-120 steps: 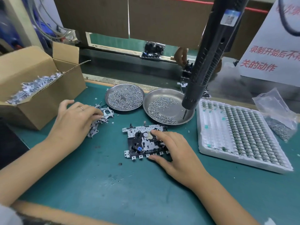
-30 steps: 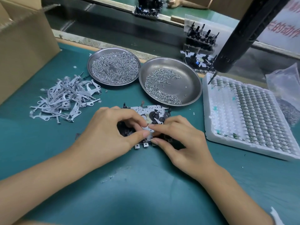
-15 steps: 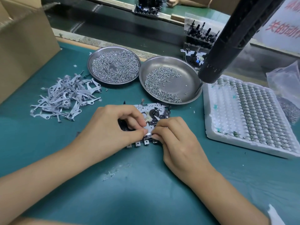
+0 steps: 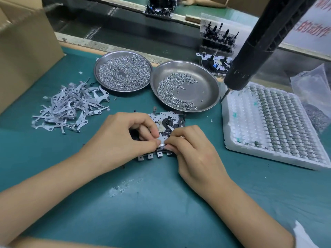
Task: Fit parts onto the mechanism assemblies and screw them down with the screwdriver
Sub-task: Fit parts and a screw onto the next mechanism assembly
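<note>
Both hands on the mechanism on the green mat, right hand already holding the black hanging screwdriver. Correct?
Not quite. In the head view the black hanging screwdriver hangs untouched; the right hand and left hand both pinch a small metal part on the metal-and-black-plastic mechanism assembly.

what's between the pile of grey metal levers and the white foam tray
In the head view, the mechanism assembly on the green mat, with the left hand and right hand pinching a part onto it.

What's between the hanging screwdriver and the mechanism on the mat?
Nothing solid: the screwdriver hangs free, up and right of the mechanism assembly. But the left hand and right hand cover the assembly's near half.
</note>
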The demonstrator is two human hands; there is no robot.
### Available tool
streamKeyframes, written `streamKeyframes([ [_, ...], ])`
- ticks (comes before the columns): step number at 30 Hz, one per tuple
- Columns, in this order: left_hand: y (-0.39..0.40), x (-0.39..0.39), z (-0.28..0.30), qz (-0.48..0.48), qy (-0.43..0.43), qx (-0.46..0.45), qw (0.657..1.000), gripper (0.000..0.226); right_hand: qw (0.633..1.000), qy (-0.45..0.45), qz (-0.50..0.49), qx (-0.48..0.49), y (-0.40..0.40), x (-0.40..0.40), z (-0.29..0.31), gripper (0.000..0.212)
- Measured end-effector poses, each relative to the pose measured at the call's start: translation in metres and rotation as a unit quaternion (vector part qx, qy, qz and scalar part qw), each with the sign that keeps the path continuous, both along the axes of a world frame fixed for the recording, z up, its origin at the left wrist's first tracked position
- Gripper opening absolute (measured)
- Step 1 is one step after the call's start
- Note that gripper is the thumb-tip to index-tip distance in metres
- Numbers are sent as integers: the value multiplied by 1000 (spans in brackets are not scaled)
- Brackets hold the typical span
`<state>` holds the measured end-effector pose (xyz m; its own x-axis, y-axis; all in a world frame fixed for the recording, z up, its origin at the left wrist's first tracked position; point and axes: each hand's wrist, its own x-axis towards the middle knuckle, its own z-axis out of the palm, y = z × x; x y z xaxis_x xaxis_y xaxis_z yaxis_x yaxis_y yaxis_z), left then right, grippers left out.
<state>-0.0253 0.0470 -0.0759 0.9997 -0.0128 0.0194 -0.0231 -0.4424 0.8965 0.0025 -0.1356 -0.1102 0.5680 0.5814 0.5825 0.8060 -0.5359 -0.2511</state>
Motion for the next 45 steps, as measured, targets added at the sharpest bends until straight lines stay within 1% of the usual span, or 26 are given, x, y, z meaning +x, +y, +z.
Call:
streamKeyframes([
  [3, 3, 1, -1, -14, 9, -21, 1000, 18, 999, 42, 12, 30, -4, 2, 1, 17],
  [5, 3, 1, -1, -16, 1, -16, 1000, 18, 995, 66, 13, 68, -6, 3, 2, 16],
  [9, 5, 2, -2, -26, -20, -5, 999, 16, 979, 99, -27, 174, -7, 5, 6, 17],
  [12, 6, 3, -1, -45, -33, 4, 998, 17, 971, 111, -37, 209, -8, 6, 8, 14],
  [14, 7, 3, -1, -51, -34, 8, 998, 16, 974, 117, -21, 195, -8, 6, 8, 12],
  [16, 7, 3, -1, -54, -33, 2, 998, 15, 984, 113, 9, 140, -8, 5, 5, 11],
  [18, 7, 3, -1, -51, -36, -2, 998, 14, 993, 85, 35, 75, -8, 4, 2, 11],
  [19, 7, 3, -2, -47, -38, -1, 998, 13, 995, 73, 42, 59, -8, 5, 1, 11],
  [21, 7, 4, -2, -42, -44, 1, 998, 12, 995, 65, 44, 62, -8, 5, 0, 11],
  [24, 7, 3, -3, -43, -57, 6, 997, 11, 992, 75, 36, 94, -8, 5, 1, 12],
  [27, 7, 5, -2, -23, -86, 14, 996, 6, 990, 75, 15, 114, -7, 5, 2, 12],
  [29, 9, 7, 0, 10, -109, 28, 994, 7, 985, 89, -2, 151, -6, 6, 3, 12],
  [31, 11, 9, 4, 21, -110, 17, 994, 9, 975, 114, -16, 192, -6, 7, 5, 11],
  [35, 10, 6, 9, -32, -74, 24, 996, 8, 964, 141, -17, 226, -7, 7, 7, 10],
  [37, 5, 3, 8, -56, -62, 23, 996, 10, 968, 151, 4, 202, -7, 6, 7, 10],
  [41, 3, 2, 6, -55, -51, 21, 997, 14, 980, 159, 27, 119, -8, 5, 5, 9],
  [43, 3, 2, 5, -52, -39, 7, 998, 15, 984, 146, 32, 97, -8, 4, 6, 8],
  [45, 3, 3, 4, -48, -26, -11, 998, 15, 990, 116, 36, 69, -8, 4, 7, 7],
])
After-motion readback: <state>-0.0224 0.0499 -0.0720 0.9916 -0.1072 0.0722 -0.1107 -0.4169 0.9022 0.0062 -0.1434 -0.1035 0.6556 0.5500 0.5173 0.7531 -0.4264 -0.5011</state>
